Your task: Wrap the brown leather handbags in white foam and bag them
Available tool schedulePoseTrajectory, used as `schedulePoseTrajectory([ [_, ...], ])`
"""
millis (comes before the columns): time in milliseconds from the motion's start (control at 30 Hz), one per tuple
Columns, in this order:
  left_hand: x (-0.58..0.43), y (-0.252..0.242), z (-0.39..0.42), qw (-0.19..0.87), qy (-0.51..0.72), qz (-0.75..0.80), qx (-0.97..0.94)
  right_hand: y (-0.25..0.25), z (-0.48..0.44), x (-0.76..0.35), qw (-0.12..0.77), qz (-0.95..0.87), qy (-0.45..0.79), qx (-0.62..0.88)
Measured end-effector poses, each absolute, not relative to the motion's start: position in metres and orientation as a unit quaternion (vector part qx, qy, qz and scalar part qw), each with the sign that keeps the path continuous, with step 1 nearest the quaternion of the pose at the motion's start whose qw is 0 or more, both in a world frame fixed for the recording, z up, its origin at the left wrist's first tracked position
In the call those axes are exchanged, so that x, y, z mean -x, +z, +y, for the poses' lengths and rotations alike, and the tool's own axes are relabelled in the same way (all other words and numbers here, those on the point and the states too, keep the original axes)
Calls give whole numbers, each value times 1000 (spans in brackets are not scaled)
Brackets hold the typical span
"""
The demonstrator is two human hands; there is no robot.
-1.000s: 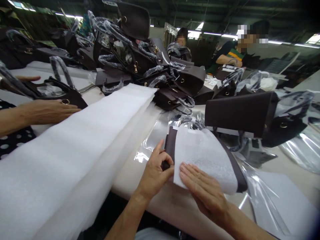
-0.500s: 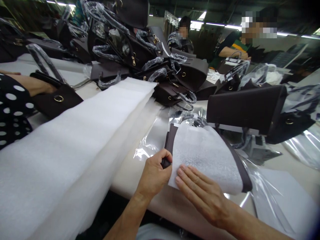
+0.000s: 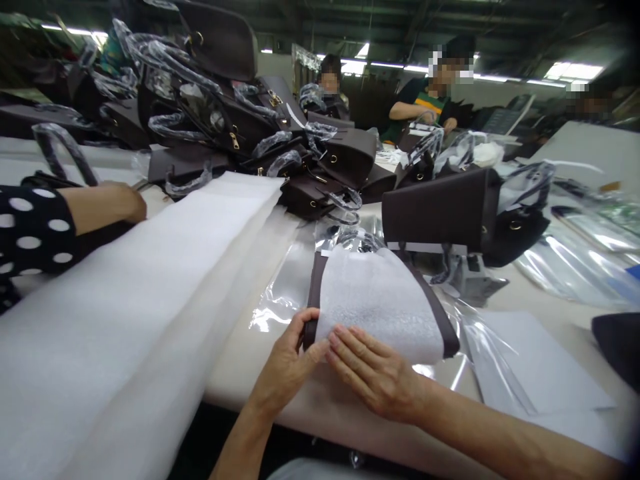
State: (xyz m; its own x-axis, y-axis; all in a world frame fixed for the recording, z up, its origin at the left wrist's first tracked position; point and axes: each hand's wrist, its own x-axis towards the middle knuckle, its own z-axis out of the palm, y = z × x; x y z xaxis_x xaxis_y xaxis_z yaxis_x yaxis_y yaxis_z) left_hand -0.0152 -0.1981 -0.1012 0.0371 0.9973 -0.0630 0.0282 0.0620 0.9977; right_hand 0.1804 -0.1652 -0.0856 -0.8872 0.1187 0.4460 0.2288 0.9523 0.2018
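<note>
In the head view, a dark brown handbag [image 3: 434, 313] is laid flat near the front edge of the pale table [image 3: 260, 347], on clear plastic film [image 3: 295, 280], with a white foam sheet [image 3: 375, 300] spread over its face. The bag's near left corner is pinched by the left hand [image 3: 287, 363], thumb and fingers closed around it, while the right hand [image 3: 377, 373] is pressed flat and open on the foam sheet's near edge, nothing being gripped. A long stack of foam sheeting [image 3: 125, 287] is seen to the left, a co-worker's polka-dot sleeve [image 3: 35, 230] beside it, and a heap of wrapped handbags [image 3: 240, 133] behind.
</note>
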Motion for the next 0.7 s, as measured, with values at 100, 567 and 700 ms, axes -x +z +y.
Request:
schedulePoseTrajectory([
  [100,14,-122,-203,482,500,503,-514,-83,-166,-179,224,-965,-92,105],
  [567,30,-116,-194,331,394,554,-654,-66,-170,-209,373,-866,0,332],
  [700,37,-114,-188,351,380,551,-654,-80,-167,-197,310,-890,-48,330],
])
